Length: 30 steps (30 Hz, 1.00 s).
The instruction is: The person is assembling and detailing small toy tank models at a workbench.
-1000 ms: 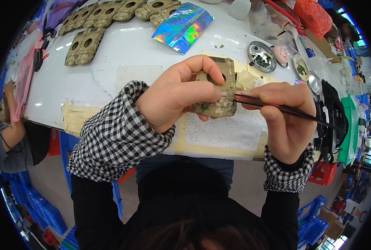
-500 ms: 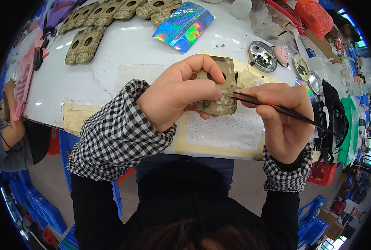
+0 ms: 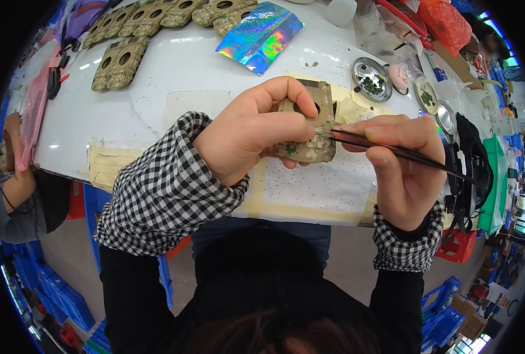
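Note:
My left hand (image 3: 252, 137) grips a small camouflage-patterned fabric piece (image 3: 309, 133) with a round hole, held above the white table (image 3: 186, 82). My right hand (image 3: 401, 168) pinches thin dark tweezers (image 3: 392, 150), whose tips touch the right edge of the piece. Both forearms wear black-and-white checked sleeves.
Rows of similar camouflage pieces (image 3: 121, 62) lie at the table's far left. A holographic foil pouch (image 3: 261, 36) lies behind my hands. Small round metal dishes (image 3: 371, 79) and a clear bag sit at the right. Another person's arm (image 3: 15, 177) rests at the left edge.
My hands have shifted slightly, and the tweezer tips have moved in along the piece's right edge. The grip on both stays the same.

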{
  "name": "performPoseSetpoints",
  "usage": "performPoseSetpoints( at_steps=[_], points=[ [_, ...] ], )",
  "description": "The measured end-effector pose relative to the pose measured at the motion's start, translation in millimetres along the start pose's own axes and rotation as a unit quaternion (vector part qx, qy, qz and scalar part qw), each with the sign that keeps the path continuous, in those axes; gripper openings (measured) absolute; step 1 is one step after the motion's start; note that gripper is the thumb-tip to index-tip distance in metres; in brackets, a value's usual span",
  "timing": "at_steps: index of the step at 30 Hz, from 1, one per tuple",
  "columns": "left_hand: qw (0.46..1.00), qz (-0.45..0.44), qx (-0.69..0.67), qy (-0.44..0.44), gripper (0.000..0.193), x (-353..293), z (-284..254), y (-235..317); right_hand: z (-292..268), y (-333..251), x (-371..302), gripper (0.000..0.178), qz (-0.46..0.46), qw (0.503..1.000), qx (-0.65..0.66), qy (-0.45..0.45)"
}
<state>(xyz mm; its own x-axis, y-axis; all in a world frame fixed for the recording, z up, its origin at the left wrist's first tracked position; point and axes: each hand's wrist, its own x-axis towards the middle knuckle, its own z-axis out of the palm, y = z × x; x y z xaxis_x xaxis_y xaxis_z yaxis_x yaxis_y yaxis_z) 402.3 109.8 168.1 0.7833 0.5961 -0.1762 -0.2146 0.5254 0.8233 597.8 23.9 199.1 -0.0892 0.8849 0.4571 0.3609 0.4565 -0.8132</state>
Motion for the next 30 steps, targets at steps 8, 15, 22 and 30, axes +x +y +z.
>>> performPoseSetpoints(
  at_steps=[8, 15, 22, 30],
  points=[
    [1.0, 0.001, 0.0, 0.004, 0.02, -0.2, -0.1, 0.0, -0.6, -0.4, -0.1, 0.017, 0.009, 1.0, 0.011, 0.002],
    [1.0, -0.008, 0.023, 0.007, 0.019, -1.3, 1.8, 3.0, -13.2, 2.1, 0.3, 0.019, -0.059, 0.996, 0.06, 0.04],
    [0.999, -0.008, 0.035, 0.009, 0.018, 0.1, 2.7, 1.9, -26.8, 8.1, -6.1, 0.007, -0.07, 0.966, -0.188, 0.162],
    [1.0, -0.018, 0.016, 0.003, 0.018, 1.9, 0.6, 1.2, -30.9, 21.8, -5.5, 0.02, -0.053, 0.914, -0.394, 0.08]
  ],
)
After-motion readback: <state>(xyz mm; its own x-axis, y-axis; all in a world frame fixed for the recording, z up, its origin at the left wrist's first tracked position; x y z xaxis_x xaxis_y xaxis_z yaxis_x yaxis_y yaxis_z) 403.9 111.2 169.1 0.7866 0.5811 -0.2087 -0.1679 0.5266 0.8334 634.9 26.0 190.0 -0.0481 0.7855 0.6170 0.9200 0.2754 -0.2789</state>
